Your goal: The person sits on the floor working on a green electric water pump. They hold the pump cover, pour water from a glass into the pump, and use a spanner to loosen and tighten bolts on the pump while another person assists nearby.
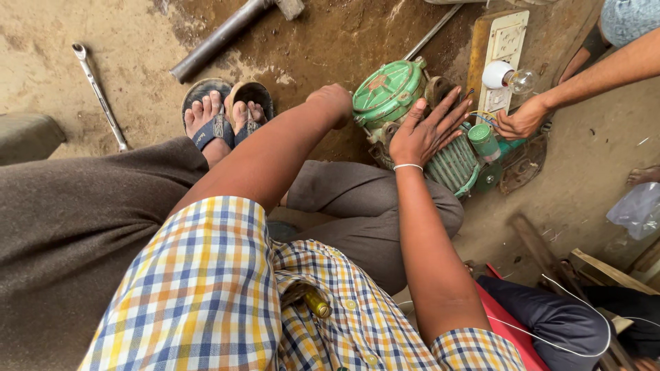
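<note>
left hand (332,103) fingers hidden, pipe (220,38) cut off

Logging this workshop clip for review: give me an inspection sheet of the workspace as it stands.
Surface: bare, stained dirt floor.
Job's things: green motor pump on the floor, ribbed body, round end cover.
Hands: left hand rests at the pump's end cover; right hand lies flat, fingers spread, on its body.
Clutter: spanner, metal pipe, plastic bag.
Cables: thin wires held by another person's hand; white cord.
Surroundings: switchboard with bulb.
</note>
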